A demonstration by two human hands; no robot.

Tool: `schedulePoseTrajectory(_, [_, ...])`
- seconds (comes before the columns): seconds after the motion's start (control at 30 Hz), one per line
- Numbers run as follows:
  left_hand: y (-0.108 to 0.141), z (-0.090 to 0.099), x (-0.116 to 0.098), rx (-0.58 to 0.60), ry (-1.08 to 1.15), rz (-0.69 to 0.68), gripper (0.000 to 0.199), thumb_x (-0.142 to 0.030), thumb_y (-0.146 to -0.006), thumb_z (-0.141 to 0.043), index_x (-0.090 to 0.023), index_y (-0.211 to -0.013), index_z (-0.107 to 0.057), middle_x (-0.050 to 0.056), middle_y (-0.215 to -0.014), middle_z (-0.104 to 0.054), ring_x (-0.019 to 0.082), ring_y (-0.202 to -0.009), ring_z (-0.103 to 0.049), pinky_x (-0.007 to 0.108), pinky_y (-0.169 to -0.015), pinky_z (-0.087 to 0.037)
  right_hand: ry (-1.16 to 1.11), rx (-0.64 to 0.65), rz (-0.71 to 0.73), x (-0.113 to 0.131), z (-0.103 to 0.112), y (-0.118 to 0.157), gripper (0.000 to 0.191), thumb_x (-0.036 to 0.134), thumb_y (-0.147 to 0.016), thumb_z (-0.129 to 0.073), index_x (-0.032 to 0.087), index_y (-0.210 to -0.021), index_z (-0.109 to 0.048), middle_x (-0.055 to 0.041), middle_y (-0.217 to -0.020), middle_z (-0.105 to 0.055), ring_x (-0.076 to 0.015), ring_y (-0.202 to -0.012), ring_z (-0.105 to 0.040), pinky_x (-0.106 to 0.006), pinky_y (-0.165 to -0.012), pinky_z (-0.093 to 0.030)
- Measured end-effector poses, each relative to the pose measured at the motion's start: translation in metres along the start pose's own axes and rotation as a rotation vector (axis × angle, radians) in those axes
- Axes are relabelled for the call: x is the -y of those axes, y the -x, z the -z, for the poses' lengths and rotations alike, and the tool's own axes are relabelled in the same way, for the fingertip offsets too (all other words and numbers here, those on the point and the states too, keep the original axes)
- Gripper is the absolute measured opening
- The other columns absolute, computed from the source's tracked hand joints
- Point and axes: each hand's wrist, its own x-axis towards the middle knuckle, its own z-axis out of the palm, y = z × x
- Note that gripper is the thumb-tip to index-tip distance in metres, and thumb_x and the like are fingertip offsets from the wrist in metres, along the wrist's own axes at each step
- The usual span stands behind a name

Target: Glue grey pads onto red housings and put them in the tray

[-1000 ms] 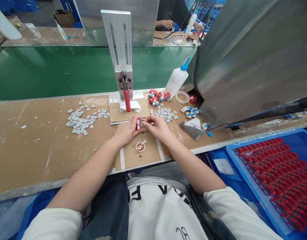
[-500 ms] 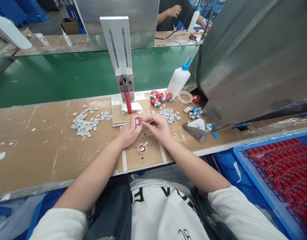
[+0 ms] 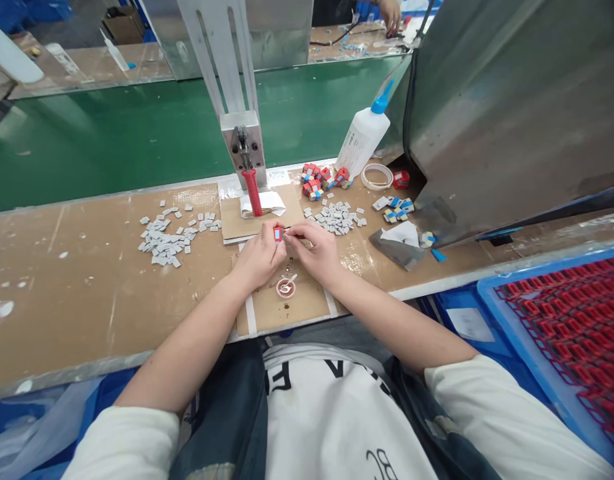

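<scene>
My left hand point(image 3: 259, 259) is closed around a small red block point(image 3: 278, 234) with a light blue face, held above the cardboard. Beside it, my right hand point(image 3: 315, 251) has its fingers pinched together close to the block; what lies between the fingertips is too small to make out. Just below both hands sits a small round cup point(image 3: 285, 288) with reddish-brown contents and a white stick. Grey square pieces point(image 3: 164, 241) lie heaped at the left, and another heap of grey pieces point(image 3: 337, 217) is right of my hands.
A metal fixture with a red handle point(image 3: 252, 193) stands behind my hands. Behind the right heap are red blocks point(image 3: 313, 189), a white bottle point(image 3: 363, 141) and a tape roll point(image 3: 377, 177). A blue crate point(image 3: 507, 320) of red parts is at right. Another person's hand point(image 3: 391, 16) shows across the green belt.
The view has shifted slightly, and the red block is turned a little in my left hand. My right fingers remain close to it. The other person's hand has moved right and down.
</scene>
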Motion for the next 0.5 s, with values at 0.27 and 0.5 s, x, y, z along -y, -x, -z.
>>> schedulePoseTrajectory(0.27, [0.0041, 0.0082, 0.0098, 0.034, 0.267, -0.104, 0.037, -0.042, -0.103, -0.042, -0.023, -0.134, -0.044, 0.007, -0.113, -0.065, 0.024, -0.093, -0.064, 0.037, -0.084, -0.051, -0.168, 0.167, -0.113, 0.0029, 0.0050, -0.0019, 0.037, 0.060, -0.104, -0.054, 0.024, -0.100, -0.058, -0.0022, -0.088, -0.066, -0.0178, -0.079, -0.061, -0.032, -0.076, -0.052])
schedulePoseTrajectory(0.5, [0.0053, 0.0083, 0.0070, 0.033, 0.229, -0.152, 0.037, -0.038, -0.100, -0.043, -0.021, -0.133, -0.042, 0.011, -0.125, -0.064, 0.027, -0.107, -0.065, 0.041, -0.097, -0.053, -0.158, 0.306, -0.061, 0.0024, 0.0088, -0.0036, 0.040, 0.058, -0.106, -0.050, 0.024, -0.086, -0.054, 0.0005, -0.080, -0.059, -0.0171, -0.078, -0.055, -0.030, -0.076, -0.048])
